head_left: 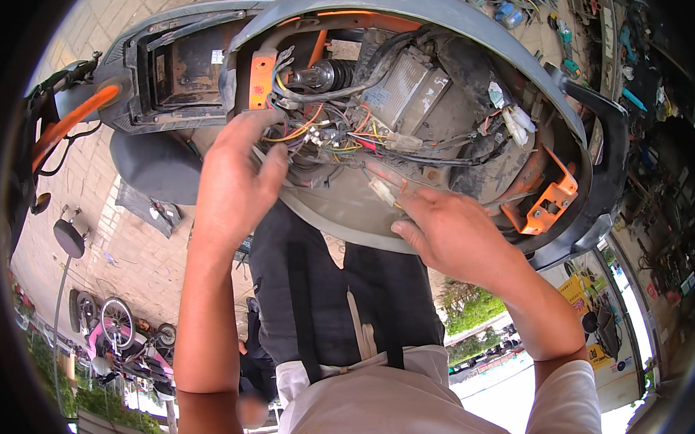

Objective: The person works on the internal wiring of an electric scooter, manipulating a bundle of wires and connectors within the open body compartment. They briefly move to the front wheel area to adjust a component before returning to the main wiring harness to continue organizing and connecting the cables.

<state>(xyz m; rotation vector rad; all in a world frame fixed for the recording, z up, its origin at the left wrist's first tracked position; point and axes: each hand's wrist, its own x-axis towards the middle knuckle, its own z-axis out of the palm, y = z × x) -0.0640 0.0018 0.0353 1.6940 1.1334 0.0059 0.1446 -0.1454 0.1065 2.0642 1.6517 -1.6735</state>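
Note:
A grey scooter body shell [340,225] lies in front of me with its inside exposed. My left hand [242,163] reaches in from the left, fingers curled around wires at the edge of a tangled multicoloured wiring harness [325,133]. Its fingertips are partly hidden among the strands. Lower right of the tangle, my right hand [455,225] has thumb and forefinger bent at the end of a white plug connector [382,191] with a thin orange wire beside it. Behind the harness sits a finned metal controller box [408,92], next to a coiled shock absorber [323,76].
An orange bracket [547,198] is on the shell's right side, another orange plate [262,81] at its left. White-wrapped connectors [519,125] lie inside at the right. Tools [565,45] lie on the paving at the far right. A pink bicycle [126,339] stands at the left.

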